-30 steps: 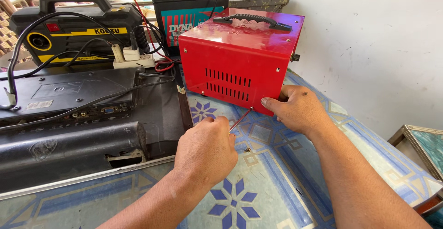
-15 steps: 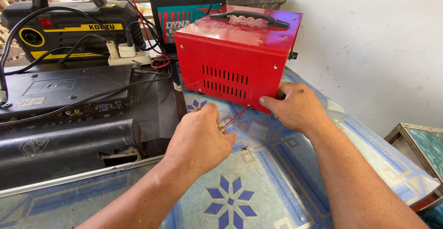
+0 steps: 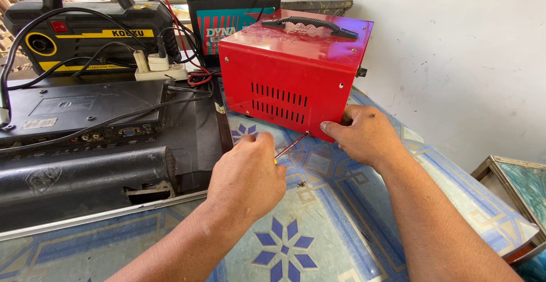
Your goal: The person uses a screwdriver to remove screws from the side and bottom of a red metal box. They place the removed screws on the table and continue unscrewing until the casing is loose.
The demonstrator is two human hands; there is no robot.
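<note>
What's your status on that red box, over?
Left hand holds screwdriver, tip at lower edge of red metal box. Right hand steadies box corner. Nothing in the way.

one view only, from the person's head, looking down and forward across the table [image 3: 318, 225] toward its far edge and the wall [image 3: 455, 60]. it sits close: both forearms enter from the bottom edge, the red box [image 3: 290, 71] is mid-frame, and the table's right edge shows.

The red box [image 3: 290, 71] I steadied was glossy painted sheet metal, its handle [image 3: 310, 25] matt black plastic; my screwdriver [image 3: 291, 145] had a thin steel shaft; the tabletop [image 3: 318, 225] looked smooth and shiny
</note>
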